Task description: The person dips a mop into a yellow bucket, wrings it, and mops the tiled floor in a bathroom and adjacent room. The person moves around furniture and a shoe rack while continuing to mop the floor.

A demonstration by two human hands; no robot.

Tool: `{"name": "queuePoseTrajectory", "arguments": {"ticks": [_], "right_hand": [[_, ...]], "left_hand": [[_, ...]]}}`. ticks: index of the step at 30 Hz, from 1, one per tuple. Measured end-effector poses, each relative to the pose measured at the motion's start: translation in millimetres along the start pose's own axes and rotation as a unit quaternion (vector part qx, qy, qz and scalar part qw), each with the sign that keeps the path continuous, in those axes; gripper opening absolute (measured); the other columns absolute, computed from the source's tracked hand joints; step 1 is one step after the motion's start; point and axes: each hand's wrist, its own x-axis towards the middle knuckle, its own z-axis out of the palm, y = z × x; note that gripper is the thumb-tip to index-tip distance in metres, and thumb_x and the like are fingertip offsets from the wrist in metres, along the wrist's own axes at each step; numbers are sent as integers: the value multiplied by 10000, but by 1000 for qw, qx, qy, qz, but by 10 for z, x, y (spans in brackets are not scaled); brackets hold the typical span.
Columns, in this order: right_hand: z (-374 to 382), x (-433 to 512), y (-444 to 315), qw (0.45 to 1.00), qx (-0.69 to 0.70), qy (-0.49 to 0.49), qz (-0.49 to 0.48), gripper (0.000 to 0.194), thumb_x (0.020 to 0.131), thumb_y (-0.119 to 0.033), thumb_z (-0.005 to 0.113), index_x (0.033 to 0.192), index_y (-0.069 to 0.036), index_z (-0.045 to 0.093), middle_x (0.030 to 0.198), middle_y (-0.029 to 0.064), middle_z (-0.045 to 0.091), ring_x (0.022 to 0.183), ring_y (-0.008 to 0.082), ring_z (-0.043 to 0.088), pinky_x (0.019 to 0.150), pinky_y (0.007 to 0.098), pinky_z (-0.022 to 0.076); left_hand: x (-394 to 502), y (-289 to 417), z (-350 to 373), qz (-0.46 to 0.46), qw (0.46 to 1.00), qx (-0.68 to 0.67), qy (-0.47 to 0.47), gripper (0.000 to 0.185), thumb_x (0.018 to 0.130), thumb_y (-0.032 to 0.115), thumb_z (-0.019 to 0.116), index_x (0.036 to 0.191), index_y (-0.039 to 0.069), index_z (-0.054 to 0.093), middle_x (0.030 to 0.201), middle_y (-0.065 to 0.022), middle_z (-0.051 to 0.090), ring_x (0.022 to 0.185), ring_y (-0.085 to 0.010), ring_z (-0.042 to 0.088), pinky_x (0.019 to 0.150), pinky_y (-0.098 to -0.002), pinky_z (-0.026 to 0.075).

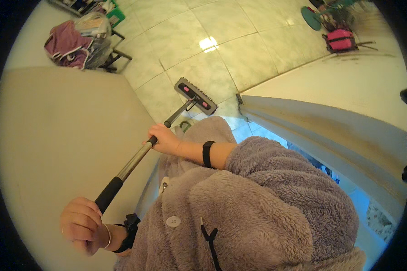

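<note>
A long mop or floor brush with a metal pole (134,162) runs from the lower left to the picture's middle. Its flat grey head (196,96), with dark bristles or fringe at the edge and pink clips, rests on the tiled floor (176,44). My left hand (82,222), with a thin bracelet and a black strap at the wrist, is closed around the black grip (109,194) at the pole's upper end. My right hand (162,138) holds the pole lower down, by a dark joint; a black band circles that forearm.
A pale wall (71,128) stands close at the left. On the right is a door frame (312,118) with a bluish-lit room beyond. A stool (117,56) with bags and purple cloth stands upper left, a pink bag (341,40) upper right.
</note>
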Motion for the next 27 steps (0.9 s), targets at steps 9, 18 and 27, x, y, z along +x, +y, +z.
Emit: {"name": "queuePoseTrajectory", "arguments": {"ticks": [9, 18, 27], "right_hand": [[-735, -233, -38, 997, -30, -48, -58, 221, 737, -203, 732, 741, -60, 564, 760, 131, 557, 838, 351, 526, 729, 422, 430], [-1583, 31, 992, 964, -189, -180, -48, 224, 683, -132, 755, 691, -66, 542, 708, 109, 570, 724, 333, 541, 653, 408, 431], [-399, -220, 544, 919, -94, -358, -135, 159, 651, -201, 690, 744, -74, 664, 767, 149, 644, 775, 372, 606, 702, 452, 492]], "left_hand": [[-261, 235, 576, 69, 997, -23, -41, 187, 809, 124, 564, 624, 120, 531, 480, 6, 492, 416, -160, 491, 488, -289, 445], [-614, -729, 1748, -73, 966, 18, 246, 105, 718, 42, 484, 619, 14, 506, 566, -66, 483, 541, -224, 457, 582, -404, 405], [-1285, 30, 1864, -33, 912, 178, 367, 203, 856, 92, 405, 655, 76, 424, 495, -43, 399, 445, -160, 360, 537, -331, 337]]}}
